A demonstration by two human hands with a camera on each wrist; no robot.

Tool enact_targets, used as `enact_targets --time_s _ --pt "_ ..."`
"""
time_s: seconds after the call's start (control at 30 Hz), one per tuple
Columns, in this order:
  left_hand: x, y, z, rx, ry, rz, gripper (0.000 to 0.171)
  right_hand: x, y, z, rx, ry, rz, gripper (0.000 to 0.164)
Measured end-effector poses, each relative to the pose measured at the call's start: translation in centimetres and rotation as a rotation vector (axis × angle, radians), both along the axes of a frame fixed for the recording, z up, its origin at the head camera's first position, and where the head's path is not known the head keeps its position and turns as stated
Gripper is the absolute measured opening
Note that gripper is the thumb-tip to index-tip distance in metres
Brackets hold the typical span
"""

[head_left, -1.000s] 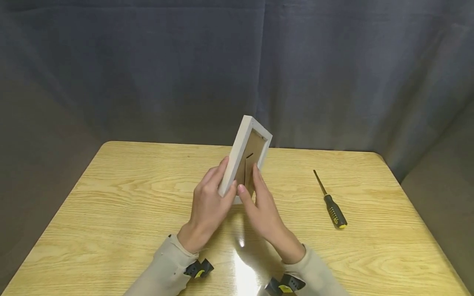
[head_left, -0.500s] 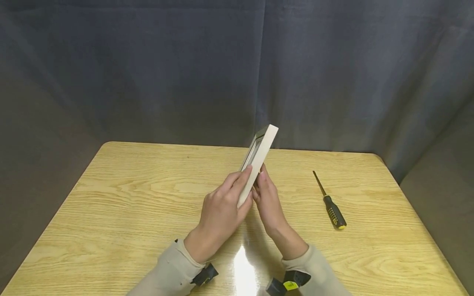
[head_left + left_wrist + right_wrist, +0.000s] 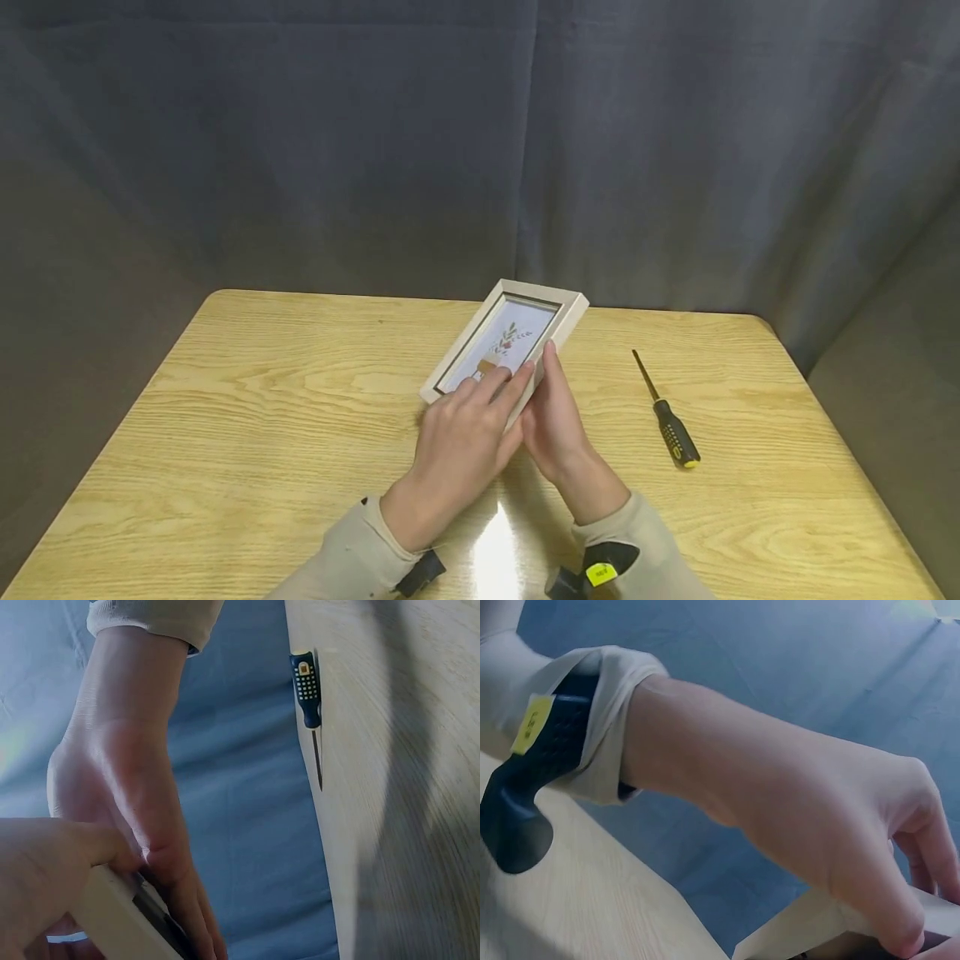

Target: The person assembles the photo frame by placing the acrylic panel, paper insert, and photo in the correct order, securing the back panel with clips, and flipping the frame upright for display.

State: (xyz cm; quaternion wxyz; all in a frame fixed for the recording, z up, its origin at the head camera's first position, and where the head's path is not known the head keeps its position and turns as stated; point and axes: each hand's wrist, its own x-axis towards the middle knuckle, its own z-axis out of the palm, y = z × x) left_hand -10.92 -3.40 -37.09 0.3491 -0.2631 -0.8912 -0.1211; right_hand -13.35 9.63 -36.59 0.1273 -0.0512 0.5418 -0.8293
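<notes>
A pale wooden picture frame [image 3: 573, 310] is held tilted above the table, its front with a plant print facing up. My left hand [image 3: 457, 442] grips its near right side, fingers over the front, thumb behind. In the right wrist view the left hand [image 3: 810, 795] has its thumb against the frame's back [image 3: 840, 946]. From the right, my right hand [image 3: 558, 421] holds the same side, one finger along the edge, the others hidden behind. The left wrist view shows the right hand [image 3: 124, 772] close along the frame [image 3: 120, 919].
A screwdriver [image 3: 675, 429] with a black and yellow handle lies on the wooden table [image 3: 262, 417], right of the hands. Dark curtains [image 3: 360, 150] hang behind and at the sides. A wrist camera [image 3: 570, 581] sits at the right cuff.
The frame has turned from its brown back, through edge-on, to its printed front, and sits lower. The left hand's fingers have come over the front. The screwdriver stays put.
</notes>
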Motion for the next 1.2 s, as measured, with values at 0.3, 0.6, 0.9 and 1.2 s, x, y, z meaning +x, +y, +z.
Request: enact_targets --time_s 0.3,0.6,0.9,1.2 --pt "0.3 0.1 0.0 -0.006 -0.065 -0.06 0.05 -0.6 0.3 -0.1 -0.071 -0.103 -0.066 0.062" --pt "-0.7 -0.9 1.2 0.171 -0.369 -0.224 0.043 -1.0 0.8 -0.6 -0.007 -0.131 -0.136 0.056" --pt "-4.1 -4.8 1.8 0.73 -0.557 -0.099 0.045 -1.2 1.4 -1.2 0.02 -0.176 -0.178 0.058" --pt "-5.2 -6.9 0.8 0.95 -1.079 -0.232 0.052 -1.0 1.9 -0.8 0.064 -0.175 -0.105 0.054"
